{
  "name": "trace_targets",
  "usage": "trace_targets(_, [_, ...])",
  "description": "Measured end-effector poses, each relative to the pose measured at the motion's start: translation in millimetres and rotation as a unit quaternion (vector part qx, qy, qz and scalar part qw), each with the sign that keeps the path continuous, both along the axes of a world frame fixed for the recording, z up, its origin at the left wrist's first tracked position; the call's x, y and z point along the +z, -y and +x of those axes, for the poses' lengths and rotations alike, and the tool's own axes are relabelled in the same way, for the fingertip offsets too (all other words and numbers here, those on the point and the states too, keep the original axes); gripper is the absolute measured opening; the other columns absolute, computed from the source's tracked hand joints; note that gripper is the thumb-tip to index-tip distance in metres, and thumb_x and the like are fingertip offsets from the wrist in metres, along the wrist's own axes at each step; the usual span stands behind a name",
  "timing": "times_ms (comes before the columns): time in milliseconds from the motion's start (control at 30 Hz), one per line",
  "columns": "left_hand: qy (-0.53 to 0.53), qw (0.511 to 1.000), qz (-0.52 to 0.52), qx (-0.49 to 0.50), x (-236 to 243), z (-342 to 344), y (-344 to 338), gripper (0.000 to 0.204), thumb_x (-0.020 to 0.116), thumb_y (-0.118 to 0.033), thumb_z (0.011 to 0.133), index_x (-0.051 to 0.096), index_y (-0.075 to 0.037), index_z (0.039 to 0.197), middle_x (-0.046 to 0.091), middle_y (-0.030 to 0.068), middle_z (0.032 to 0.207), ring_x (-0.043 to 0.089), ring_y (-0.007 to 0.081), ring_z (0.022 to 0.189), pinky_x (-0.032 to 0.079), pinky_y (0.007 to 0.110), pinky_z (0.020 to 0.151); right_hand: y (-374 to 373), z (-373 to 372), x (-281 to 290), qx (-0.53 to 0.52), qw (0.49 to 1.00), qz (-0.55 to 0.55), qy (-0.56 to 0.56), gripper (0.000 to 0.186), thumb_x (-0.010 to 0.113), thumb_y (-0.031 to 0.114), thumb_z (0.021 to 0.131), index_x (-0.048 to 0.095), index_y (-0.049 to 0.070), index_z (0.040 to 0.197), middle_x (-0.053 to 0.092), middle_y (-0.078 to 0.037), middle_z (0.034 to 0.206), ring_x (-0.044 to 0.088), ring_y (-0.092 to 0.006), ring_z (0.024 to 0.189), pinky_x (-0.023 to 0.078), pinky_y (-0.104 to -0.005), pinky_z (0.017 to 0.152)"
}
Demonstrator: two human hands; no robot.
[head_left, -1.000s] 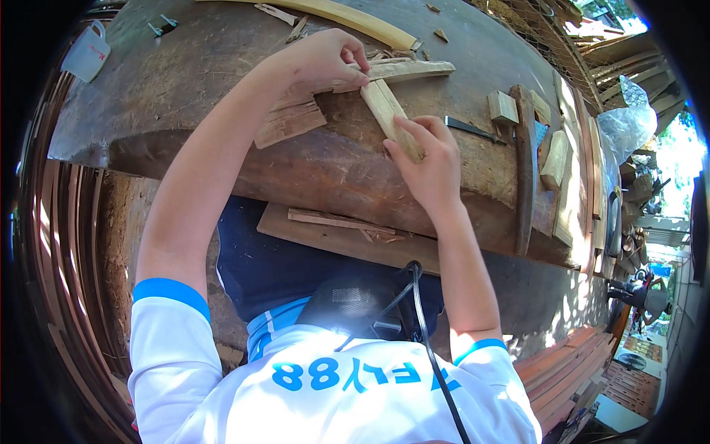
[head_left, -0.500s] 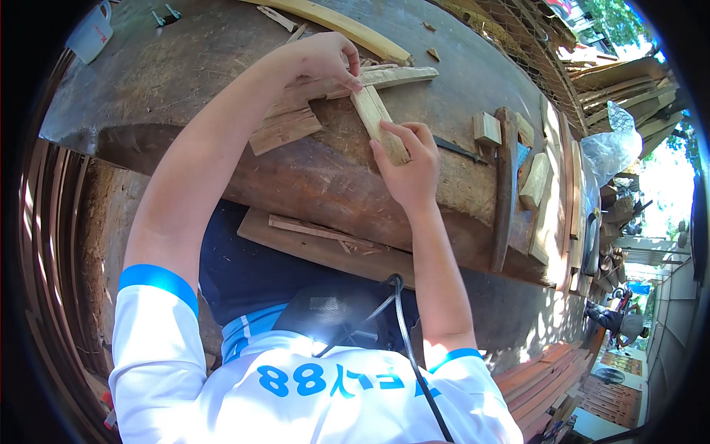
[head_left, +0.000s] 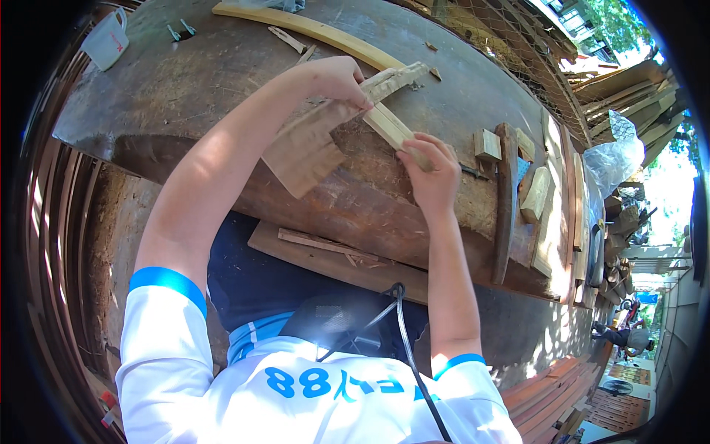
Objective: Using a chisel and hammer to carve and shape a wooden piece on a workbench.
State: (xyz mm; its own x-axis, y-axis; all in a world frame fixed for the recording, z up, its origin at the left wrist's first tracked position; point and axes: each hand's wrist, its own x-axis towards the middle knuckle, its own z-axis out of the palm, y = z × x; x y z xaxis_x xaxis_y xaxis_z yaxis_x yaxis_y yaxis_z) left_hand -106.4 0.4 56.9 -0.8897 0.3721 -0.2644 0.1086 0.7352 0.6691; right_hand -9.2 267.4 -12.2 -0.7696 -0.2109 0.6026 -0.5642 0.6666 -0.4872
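A pale, narrow wooden strip (head_left: pixel 388 126) slants between my two hands. My left hand (head_left: pixel 336 80) is closed at its upper end, fingertips pinching where the strip meets a longer rough piece of wood (head_left: pixel 403 80). My right hand (head_left: pixel 435 172) grips the strip's lower end between thumb and fingers. Below my left wrist, a broad wooden board (head_left: pixel 303 164) looks smeared by motion and seems to run up under that hand toward the rough piece. My left forearm and hand hide how these pieces join.
The wood lies over a worn brown workbench (head_left: pixel 185 81). A long curved wooden strip (head_left: pixel 318 33) and a white jug (head_left: pixel 106 41) are farther back. Wooden blocks (head_left: pixel 535 194) and a dark wooden bar (head_left: pixel 505 203) stand at right. A person (head_left: pixel 625 337) is in the right background.
My right hand has shifted right and down, with the strip's lower end swinging outward. The broad board has turned and moved slightly toward me. The whole view has shifted a little.
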Motion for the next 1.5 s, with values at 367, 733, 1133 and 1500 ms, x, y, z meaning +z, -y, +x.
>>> trace_targets(367, [0.068, 0.961, 0.266, 0.030, -28, 30, -16, 0.060, 0.080, -0.030, 0.091, 0.059, 0.007, 0.132, 0.071, 0.0148, 0.108, 0.071, 0.0203, 0.093, 0.058, 0.033, 0.080, -10, -3, 3, 0.033, 0.994, -0.089, 0.045, 0.037, 0.082, -0.001, 0.075, 0.073, 0.010, 0.109, 0.070, -0.007, 0.116, 0.066, -0.0298, 0.110, 0.051, -0.0410, 0.096])
trace_targets(733, [0.068, 0.930, 0.354, 0.076, -40, 57, -22, 0.043, 0.068, -0.025, 0.102, 0.051, 0.003, 0.130, 0.067, 0.0082, 0.100, 0.069, 0.0145, 0.079, 0.060, 0.030, 0.070, -4, 0, 1, 0.011, 1.000, -0.015, 0.007, 0.044, 0.084, 0.005, 0.077, 0.071, 0.011, 0.118, 0.067, -0.009, 0.118, 0.060, -0.0319, 0.113, 0.049, -0.0424, 0.098])
trace_targets(1133, [0.032, 0.917, 0.395, 0.050, -54, 55, -17, 0.051, 0.074, -0.033, 0.098, 0.050, 0.002, 0.127, 0.063, 0.0046, 0.092, 0.064, 0.0121, 0.076, 0.056, 0.029, 0.069, 15, 32, 12, -0.071, 0.978, 0.132, -0.143, 0.050, 0.085, 0.013, 0.077, 0.068, 0.013, 0.125, 0.060, -0.010, 0.119, 0.054, -0.0325, 0.117, 0.046, -0.0428, 0.099])
trace_targets(1500, [0.027, 0.916, 0.394, 0.071, -53, 53, -19, 0.045, 0.071, -0.027, 0.100, 0.047, 0.001, 0.126, 0.062, 0.0060, 0.092, 0.064, 0.0133, 0.077, 0.057, 0.031, 0.069, 40, 127, -24, 0.075, 0.982, 0.149, 0.082, 0.040, 0.084, 0.031, 0.082, 0.070, 0.005, 0.109, 0.065, -0.005, 0.077, 0.064, -0.0258, 0.071, 0.052, -0.0364, 0.061])
